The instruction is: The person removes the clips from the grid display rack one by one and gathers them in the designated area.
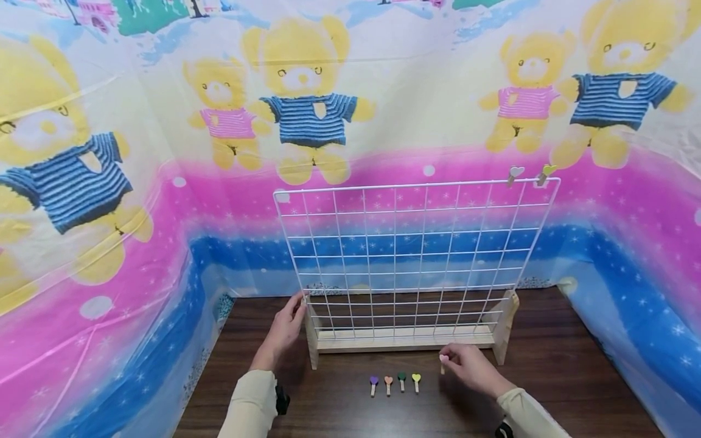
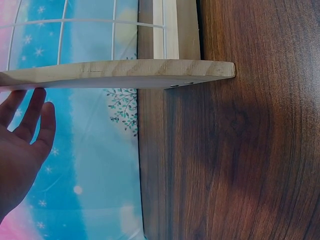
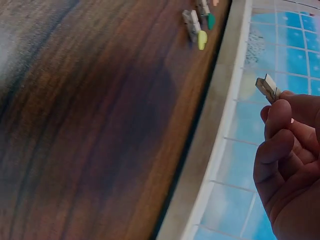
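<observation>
My right hand [image 1: 472,368] pinches a small wooden clothespin [image 3: 267,89] with a pale pink heart, between thumb and fingertips, over the table in front of the rack's right part. My left hand [image 1: 285,325] has its fingertips at the outer side of the left wooden post [image 2: 120,74], its fingers fairly straight. That post supports a white wire grid [image 1: 411,243]. On the table lies a row of heart clothespins: purple [image 1: 373,381], orange [image 1: 388,382], green [image 1: 402,378] and yellow [image 1: 416,379]. A white heart clip [image 1: 515,174] and a yellow heart clip [image 1: 546,174] sit on the grid's top wire.
A wooden base bar [image 1: 405,345] joins the left post to the right wooden post [image 1: 505,328] on the dark wood table [image 1: 328,413]. Behind the rack and at both sides hangs a bear-print cloth [image 1: 416,109].
</observation>
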`<state>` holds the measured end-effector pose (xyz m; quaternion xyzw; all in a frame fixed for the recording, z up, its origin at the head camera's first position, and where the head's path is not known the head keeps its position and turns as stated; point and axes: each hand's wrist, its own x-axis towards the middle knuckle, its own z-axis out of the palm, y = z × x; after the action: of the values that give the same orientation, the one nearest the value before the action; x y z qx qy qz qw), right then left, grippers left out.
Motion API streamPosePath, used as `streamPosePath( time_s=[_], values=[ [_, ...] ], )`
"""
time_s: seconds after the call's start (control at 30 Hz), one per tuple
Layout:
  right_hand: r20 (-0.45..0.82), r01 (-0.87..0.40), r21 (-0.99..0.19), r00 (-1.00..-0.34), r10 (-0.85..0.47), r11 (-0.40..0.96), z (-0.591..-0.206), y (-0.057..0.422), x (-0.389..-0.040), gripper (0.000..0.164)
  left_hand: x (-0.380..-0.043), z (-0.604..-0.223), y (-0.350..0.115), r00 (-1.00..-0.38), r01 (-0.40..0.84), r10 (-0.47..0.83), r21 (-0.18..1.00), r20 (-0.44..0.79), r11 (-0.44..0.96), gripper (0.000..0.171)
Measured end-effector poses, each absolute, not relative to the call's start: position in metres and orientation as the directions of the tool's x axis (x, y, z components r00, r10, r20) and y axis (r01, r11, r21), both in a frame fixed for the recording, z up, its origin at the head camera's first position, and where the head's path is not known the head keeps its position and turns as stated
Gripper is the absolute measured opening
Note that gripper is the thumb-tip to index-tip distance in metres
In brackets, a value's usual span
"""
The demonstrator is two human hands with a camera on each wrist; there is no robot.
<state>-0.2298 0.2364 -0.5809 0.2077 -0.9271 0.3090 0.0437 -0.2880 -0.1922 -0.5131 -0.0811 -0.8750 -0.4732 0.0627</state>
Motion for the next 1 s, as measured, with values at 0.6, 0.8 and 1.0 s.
streamPosePath(
  time_s=[0.6,0.8,1.0],
  values=[
    [0.094,-0.364,-0.625,-0.913,-0.397,0.69,-0.613,0.229,-0.232,0.008,-0.287,-0.511,-0.192,-0.985,0.171,0.083,0.826,0.15,0.537,0.038],
    [0.08,-0.363,-0.638,-0.908,-0.411,0.679,-0.621,0.228,-0.231,0.008,-0.287,-0.511,-0.192,-0.981,0.191,0.088,0.819,0.171,0.541,0.036],
    [0.041,-0.35,-0.629,-0.907,-0.42,0.694,-0.625,0.226,-0.23,0.009,-0.287,-0.511,-0.192,-0.978,0.209,0.094,0.814,0.188,0.542,0.037]
  ],
)
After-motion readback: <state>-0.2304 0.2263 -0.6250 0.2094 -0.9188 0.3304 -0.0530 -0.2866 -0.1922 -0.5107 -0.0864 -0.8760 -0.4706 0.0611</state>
